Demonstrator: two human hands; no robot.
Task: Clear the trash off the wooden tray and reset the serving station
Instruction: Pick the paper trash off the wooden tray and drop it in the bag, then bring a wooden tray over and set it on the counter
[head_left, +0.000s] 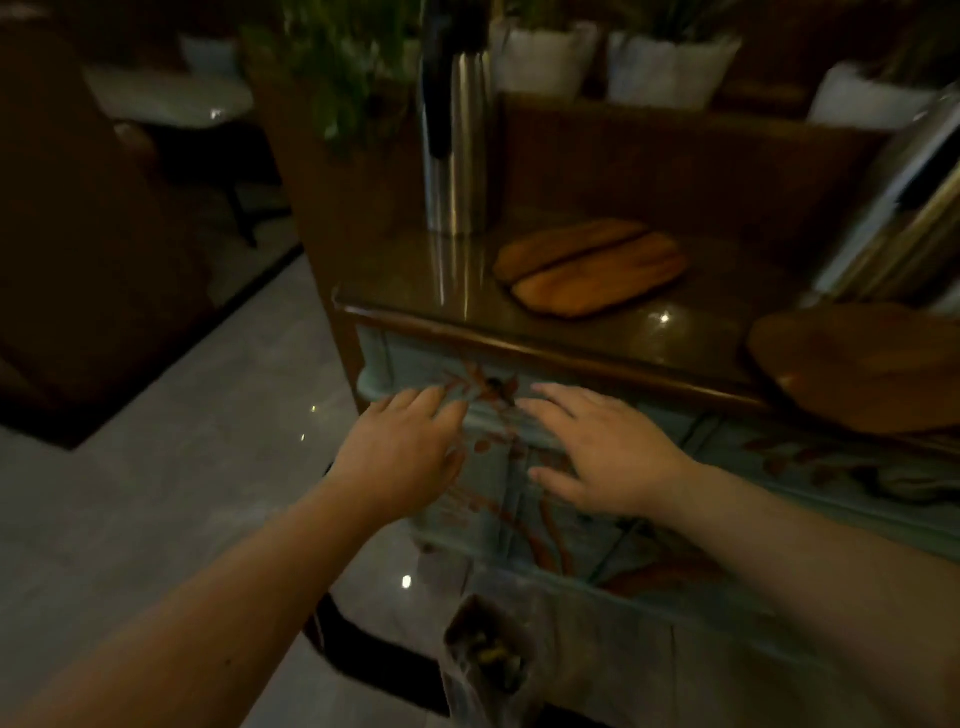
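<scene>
My left hand (405, 447) and my right hand (602, 452) hover palm down in front of the painted blue cabinet (519, 499), fingers spread, holding nothing. A small dark knob (493, 385) on the drawer front sits between the fingertips. On the glossy wooden top (623, 332) lie two overlapping oval wooden trays (592, 265), bare on top. A larger dark wooden tray (857, 364) rests at the right edge. Below my hands, a clear bag (488, 660) holding dark scraps stands near the floor.
A tall steel thermos (457, 140) stands at the back left of the top. White plant pots (670, 67) line the shelf behind. Metal-edged items (904, 208) lean at the far right. Pale tiled floor (182, 493) and a dark chair (78, 208) lie to the left.
</scene>
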